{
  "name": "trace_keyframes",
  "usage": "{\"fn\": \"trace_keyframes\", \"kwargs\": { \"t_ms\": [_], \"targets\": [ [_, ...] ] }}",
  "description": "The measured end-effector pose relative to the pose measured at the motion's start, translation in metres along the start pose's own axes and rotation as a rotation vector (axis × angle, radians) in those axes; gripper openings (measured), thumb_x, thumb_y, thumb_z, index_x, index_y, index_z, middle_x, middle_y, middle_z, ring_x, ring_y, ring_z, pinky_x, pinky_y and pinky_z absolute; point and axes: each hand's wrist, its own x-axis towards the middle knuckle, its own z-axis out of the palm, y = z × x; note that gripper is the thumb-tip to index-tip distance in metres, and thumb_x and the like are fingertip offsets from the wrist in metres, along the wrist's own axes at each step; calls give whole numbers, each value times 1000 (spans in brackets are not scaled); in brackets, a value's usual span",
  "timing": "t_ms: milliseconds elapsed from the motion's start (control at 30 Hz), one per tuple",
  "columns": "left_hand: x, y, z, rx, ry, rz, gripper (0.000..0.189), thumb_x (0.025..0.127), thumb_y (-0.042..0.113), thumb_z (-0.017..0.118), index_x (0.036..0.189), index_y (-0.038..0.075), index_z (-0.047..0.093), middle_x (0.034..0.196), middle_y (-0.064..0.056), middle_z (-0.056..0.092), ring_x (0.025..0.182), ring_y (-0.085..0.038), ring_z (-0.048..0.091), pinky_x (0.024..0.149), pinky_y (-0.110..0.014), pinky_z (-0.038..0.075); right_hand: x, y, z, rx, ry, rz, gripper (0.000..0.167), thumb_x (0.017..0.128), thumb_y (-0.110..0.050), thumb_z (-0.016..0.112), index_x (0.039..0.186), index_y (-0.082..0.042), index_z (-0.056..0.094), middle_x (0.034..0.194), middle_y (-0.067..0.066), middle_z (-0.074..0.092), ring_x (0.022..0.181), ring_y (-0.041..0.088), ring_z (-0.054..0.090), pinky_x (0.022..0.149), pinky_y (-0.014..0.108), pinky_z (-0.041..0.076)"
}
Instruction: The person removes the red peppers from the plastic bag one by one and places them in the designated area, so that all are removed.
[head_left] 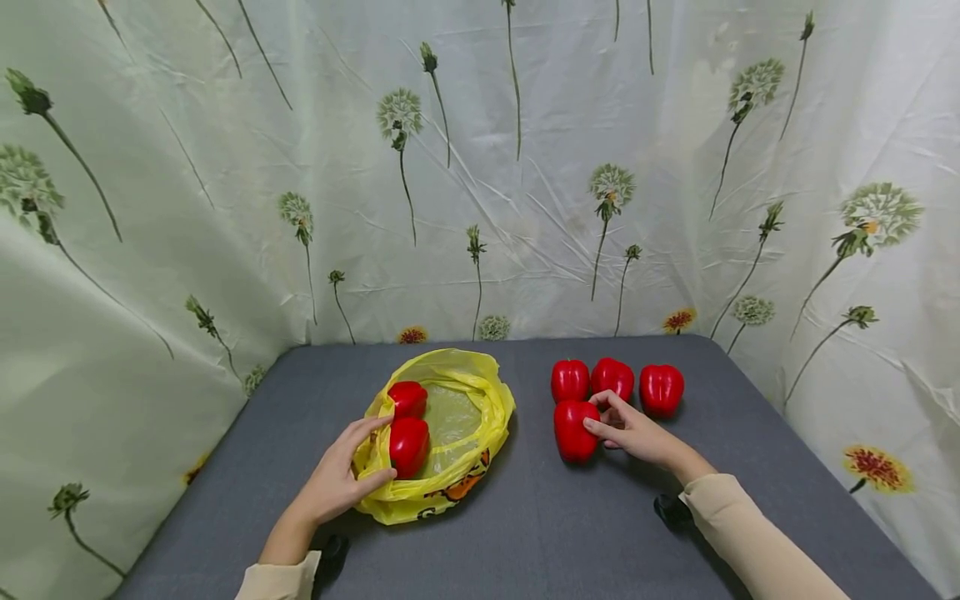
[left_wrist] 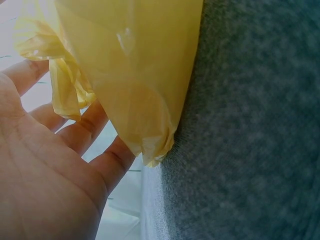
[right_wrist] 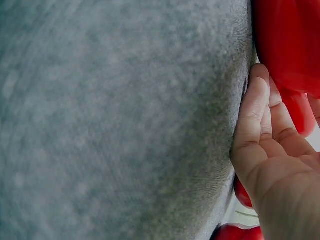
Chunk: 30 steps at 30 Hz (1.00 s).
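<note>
At the left side of a crumpled yellow plastic bag rests my left hand, its fingers and thumb spread along the rolled rim. The left wrist view shows the fingers relaxed behind the bag's yellow side. Inside the bag lie two red bell peppers, one behind the other. My right hand holds another red bell pepper by its right side, thumb and index finger against it. In the right wrist view, fingers reach behind this pepper, close over the cloth.
Three more red bell peppers stand just behind the right hand: one at left, one in the middle, one at right. A grey cloth-covered table carries everything. Around it hangs a pale curtain with a dandelion print.
</note>
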Motion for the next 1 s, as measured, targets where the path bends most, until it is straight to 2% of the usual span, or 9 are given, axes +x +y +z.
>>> {"fn": "trace_keyframes", "kwargs": {
  "t_ms": [400, 567, 1000],
  "targets": [
    [0, 1, 0, 3, 3, -2, 71, 89, 35, 83, 152, 13, 59, 152, -15, 59, 140, -47, 54, 107, -80, 43, 0, -1, 0, -16, 4, 27, 55, 105, -34, 67, 146, -8, 42, 116, 13, 63, 108, 24, 62, 95, 38, 61],
    [0, 1, -1, 0, 1, -7, 71, 89, 35, 83, 152, 14, 59, 152, -15, 58, 141, -46, 54, 107, -80, 43, 1, -2, -1, -4, 0, 42, 57, 105, -35, 67, 147, -6, 41, 118, 13, 64, 109, 23, 62, 98, 42, 62],
    [0, 2, -2, -27, 13, -23, 70, 88, 34, 84, 150, 14, 58, 151, -14, 59, 140, -45, 55, 108, -79, 43, 0, -2, -2, 42, -4, 82, 61, 106, -34, 66, 149, 0, 40, 121, 16, 67, 109, 21, 67, 99, 41, 62]
  ]
}}
